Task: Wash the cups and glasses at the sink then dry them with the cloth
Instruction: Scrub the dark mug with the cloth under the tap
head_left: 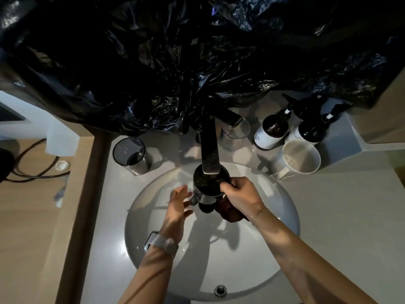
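A dark mug stands upright under the spout of the tap, over the round white sink. My right hand grips the mug's rim on its right side, with a dark brown cloth bunched beneath the hand. My left hand is at the mug's handle, fingers straight and spread, touching it. On the counter stand a dark-rimmed glass at the left, a clear glass behind the tap, and a white mug at the right.
Black plastic sheeting hangs over the back of the counter, just above the tap. Two dark pump bottles stand at the back right. A wooden ledge with cables lies to the left. The sink's overflow hole is near me.
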Demonstrator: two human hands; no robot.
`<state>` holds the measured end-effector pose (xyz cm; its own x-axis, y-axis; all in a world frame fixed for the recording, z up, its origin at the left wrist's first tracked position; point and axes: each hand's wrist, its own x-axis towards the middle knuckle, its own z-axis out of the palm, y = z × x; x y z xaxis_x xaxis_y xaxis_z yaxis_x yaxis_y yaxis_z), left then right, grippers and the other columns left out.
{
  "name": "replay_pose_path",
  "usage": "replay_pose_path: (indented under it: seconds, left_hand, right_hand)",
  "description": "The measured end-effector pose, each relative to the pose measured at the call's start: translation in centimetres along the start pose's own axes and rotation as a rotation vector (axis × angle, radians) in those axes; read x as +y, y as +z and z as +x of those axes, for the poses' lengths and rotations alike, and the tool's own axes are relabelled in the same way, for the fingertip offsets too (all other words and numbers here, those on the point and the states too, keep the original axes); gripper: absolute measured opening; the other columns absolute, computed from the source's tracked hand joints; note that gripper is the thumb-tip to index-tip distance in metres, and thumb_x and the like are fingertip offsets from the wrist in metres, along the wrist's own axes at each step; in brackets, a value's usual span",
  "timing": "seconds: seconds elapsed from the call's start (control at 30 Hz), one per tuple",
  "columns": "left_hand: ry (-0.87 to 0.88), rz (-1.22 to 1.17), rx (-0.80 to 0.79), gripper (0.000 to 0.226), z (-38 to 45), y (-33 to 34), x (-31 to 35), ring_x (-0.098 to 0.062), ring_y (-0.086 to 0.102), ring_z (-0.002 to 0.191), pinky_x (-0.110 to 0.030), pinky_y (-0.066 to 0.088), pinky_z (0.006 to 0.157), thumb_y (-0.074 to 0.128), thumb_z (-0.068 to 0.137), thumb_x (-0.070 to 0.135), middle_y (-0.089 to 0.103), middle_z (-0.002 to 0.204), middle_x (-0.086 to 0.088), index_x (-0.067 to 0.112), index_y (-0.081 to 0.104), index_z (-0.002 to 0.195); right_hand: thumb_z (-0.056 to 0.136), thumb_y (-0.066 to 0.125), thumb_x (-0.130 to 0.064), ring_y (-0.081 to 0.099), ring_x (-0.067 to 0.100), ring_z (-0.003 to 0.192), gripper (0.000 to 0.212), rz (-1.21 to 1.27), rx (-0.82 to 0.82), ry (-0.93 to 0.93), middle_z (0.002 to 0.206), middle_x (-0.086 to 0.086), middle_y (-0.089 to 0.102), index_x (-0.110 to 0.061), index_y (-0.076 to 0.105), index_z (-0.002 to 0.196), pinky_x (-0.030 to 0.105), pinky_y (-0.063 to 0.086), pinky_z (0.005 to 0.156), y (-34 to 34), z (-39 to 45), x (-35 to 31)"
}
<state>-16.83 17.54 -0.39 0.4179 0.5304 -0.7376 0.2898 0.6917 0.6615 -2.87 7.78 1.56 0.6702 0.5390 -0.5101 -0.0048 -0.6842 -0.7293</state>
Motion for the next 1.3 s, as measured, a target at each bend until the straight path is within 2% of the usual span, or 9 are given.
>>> replay_pose_path:
  seconds: [0.1,0.3,0.43,0.57,0.77,0.9,1.03,1.13,1.3]
  left_hand:
    - [-0.374,-0.329,-0.093,0.024,0.9,0.5,1.1,-0.027,0.064,0.095,-0.04,0.049,0.075,0.054,0.098,0.035,0.067,0.107,-0.01,0.015,0.065,0.109]
    - [-0.645,-0.7,-0.251,0.055,0.0,2.9,2.7,-0.025,0.062,0.038,-0.025,0.048,0.034,0.05,0.096,0.032,0.061,0.051,-0.021,-0.009,0.063,0.062]
    - [-0.606,-0.732,-0.308,0.035,0.6,2.8,2.2,-0.036,0.073,0.075,-0.041,0.058,0.07,0.062,0.082,0.028,0.073,0.089,-0.021,-0.004,0.073,0.09]
    - [-0.638,-0.729,-0.313,0.047,1.3,2.9,1.7,-0.04,0.073,0.071,-0.046,0.06,0.055,0.059,0.088,0.035,0.072,0.088,-0.026,-0.01,0.071,0.091]
    - [-0.55,-0.645,-0.32,0.048,1.6,3.1,1.1,-0.036,0.074,0.078,-0.04,0.058,0.072,0.062,0.077,0.038,0.072,0.099,-0.025,-0.002,0.067,0.104]
    - [-0.393,-0.526,-0.321,0.045,1.5,3.0,1.2,-0.033,0.068,0.068,-0.032,0.051,0.057,0.05,0.093,0.046,0.069,0.086,-0.02,0.004,0.061,0.108]
    - [-0.285,-0.374,-0.111,0.028,0.8,2.6,1.9,-0.03,0.062,0.082,-0.039,0.051,0.07,0.057,0.094,0.039,0.069,0.084,-0.016,0.011,0.062,0.095]
    - [-0.124,-0.179,0.076,0.022,1.2,2.3,1.6,-0.034,0.067,0.086,-0.044,0.057,0.061,0.059,0.095,0.036,0.069,0.102,-0.019,0.015,0.06,0.103]
    - [0.187,0.222,0.295,0.031,1.3,1.5,1.4,-0.029,0.066,0.097,-0.043,0.053,0.094,0.065,0.09,0.042,0.067,0.109,-0.011,0.021,0.06,0.112]
  right_hand:
    - [0.066,0.053,-0.04,0.044,0.021,0.052,0.039,0.023,-0.031,0.008,0.051,0.01,0.045,-0.004,0.043,0.058,0.031,0.039,0.055,0.1,-0.3,-0.2]
    - [0.077,0.062,-0.021,0.032,0.017,0.057,0.038,0.039,-0.008,-0.043,0.052,0.003,0.032,-0.011,0.038,0.048,0.03,0.032,0.057,-0.3,-0.7,-0.7]
    - [0.077,0.062,-0.023,0.037,0.017,0.058,0.034,0.081,-0.033,-0.011,0.056,0.006,0.038,0.003,0.047,0.061,0.029,0.035,0.059,-0.6,-0.6,-0.6]
    - [0.082,0.063,-0.023,0.041,0.016,0.057,0.033,0.122,-0.053,-0.015,0.055,0.004,0.043,0.004,0.053,0.068,0.028,0.036,0.058,-0.9,-1.3,-0.7]
    - [0.089,0.062,-0.027,0.058,0.021,0.054,0.023,0.221,-0.124,0.004,0.068,0.024,0.067,-0.007,0.069,0.079,0.026,0.045,0.054,-1.6,-2.8,-0.7]
    - [0.089,0.063,-0.023,0.061,0.017,0.063,0.018,0.239,-0.057,-0.014,0.061,-0.003,0.067,-0.016,0.07,0.073,0.027,0.046,0.065,-1.8,-3.3,0.1]
    - [0.091,0.061,-0.023,0.061,0.013,0.07,0.022,0.312,-0.03,0.074,0.074,0.001,0.068,-0.007,0.072,0.08,0.024,0.047,0.071,-2.6,-4.1,1.6]
    - [0.091,0.062,-0.023,0.058,0.018,0.056,0.028,0.383,-0.02,0.143,0.065,0.009,0.064,-0.004,0.068,0.072,0.029,0.046,0.061,-2.8,-5.1,3.4]
    - [0.09,0.064,-0.007,0.061,0.021,0.061,0.022,0.407,0.079,0.201,0.049,-0.006,0.064,-0.008,0.073,0.07,0.04,0.049,0.079,-2.7,-5.8,6.6]
